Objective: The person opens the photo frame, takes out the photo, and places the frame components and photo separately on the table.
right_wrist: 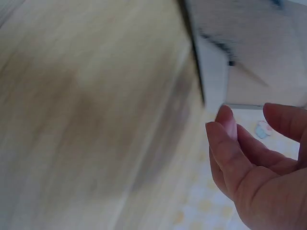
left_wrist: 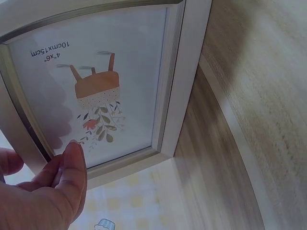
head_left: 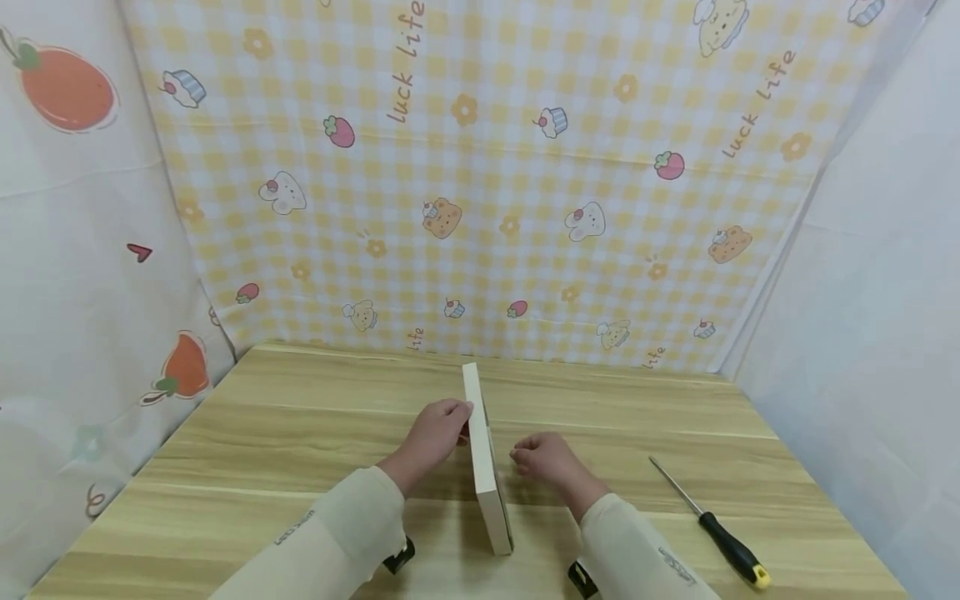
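A white picture frame [head_left: 481, 450] stands on its edge on the table, seen nearly edge-on in the head view. My left hand [head_left: 435, 429] grips its upper edge, fingertips on the glass front. In the left wrist view the insert [left_wrist: 139, 57] shows a potted plant drawing and "4"x6"", upside down. On the back side, my right hand [head_left: 551, 461] hovers a little apart with loosely bent fingers and nothing between them. The right wrist view shows the grey backing board [right_wrist: 268, 62] just beyond its fingertips [right_wrist: 224, 112].
A screwdriver [head_left: 727, 546] with a black and yellow handle lies on the wood-grain table [head_left: 337, 400] to the right. A checked cloth [head_left: 487, 167] hangs behind the table, with pale cloths along both sides.
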Demonstrator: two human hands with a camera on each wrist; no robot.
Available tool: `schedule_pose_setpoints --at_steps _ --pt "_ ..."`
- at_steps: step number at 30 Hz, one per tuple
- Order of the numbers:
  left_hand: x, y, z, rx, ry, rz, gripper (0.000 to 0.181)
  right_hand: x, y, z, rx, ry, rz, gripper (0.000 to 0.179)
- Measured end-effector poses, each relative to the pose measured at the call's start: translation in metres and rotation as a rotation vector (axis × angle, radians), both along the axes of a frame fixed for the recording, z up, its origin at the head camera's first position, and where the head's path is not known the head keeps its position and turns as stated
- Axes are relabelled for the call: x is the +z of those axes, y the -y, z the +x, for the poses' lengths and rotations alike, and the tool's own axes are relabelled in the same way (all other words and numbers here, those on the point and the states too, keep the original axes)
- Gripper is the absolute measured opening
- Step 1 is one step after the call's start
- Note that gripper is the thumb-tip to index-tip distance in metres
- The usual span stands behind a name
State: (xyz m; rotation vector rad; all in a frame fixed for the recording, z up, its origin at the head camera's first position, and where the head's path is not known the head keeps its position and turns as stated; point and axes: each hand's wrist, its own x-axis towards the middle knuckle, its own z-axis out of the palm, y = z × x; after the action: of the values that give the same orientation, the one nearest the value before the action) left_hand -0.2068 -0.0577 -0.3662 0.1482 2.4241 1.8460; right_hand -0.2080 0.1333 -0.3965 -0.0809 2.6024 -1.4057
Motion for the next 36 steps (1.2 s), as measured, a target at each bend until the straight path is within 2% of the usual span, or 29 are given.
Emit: schedule_pose_setpoints --at_steps 5,9,13,19,23,32,36 --pt "0.002 0.003 0.004 0.008 0.007 -0.001 0.034 -0.012 0.002 -0.004 0.038 0.013 0.072 0.021" --pt "0.002 0.005 0.005 0.008 -0.003 0.011 0.035 -0.015 0.008 -0.004 0.041 0.053 0.051 0.022" --pt "-0.001 0.008 0.006 0.017 -0.007 0.035 0.035 -0.014 0.015 -0.003 0.039 0.047 0.055 0.022" --pt "-0.002 0.011 0.009 0.03 0.002 0.029 0.034 -0.01 0.02 -0.003 0.057 0.014 0.148 0.017" --pt "-0.003 0.014 0.009 0.026 0.009 0.026 0.034 -0.009 0.021 -0.003 0.064 0.009 0.172 0.018" --pt "-0.002 0.023 0.012 0.044 0.014 -0.05 0.031 -0.007 0.022 -0.003 0.052 0.002 0.229 0.033" --pt "-0.004 0.027 0.011 0.064 0.02 -0.059 0.031 -0.007 0.021 -0.004 0.043 0.008 0.223 0.032"
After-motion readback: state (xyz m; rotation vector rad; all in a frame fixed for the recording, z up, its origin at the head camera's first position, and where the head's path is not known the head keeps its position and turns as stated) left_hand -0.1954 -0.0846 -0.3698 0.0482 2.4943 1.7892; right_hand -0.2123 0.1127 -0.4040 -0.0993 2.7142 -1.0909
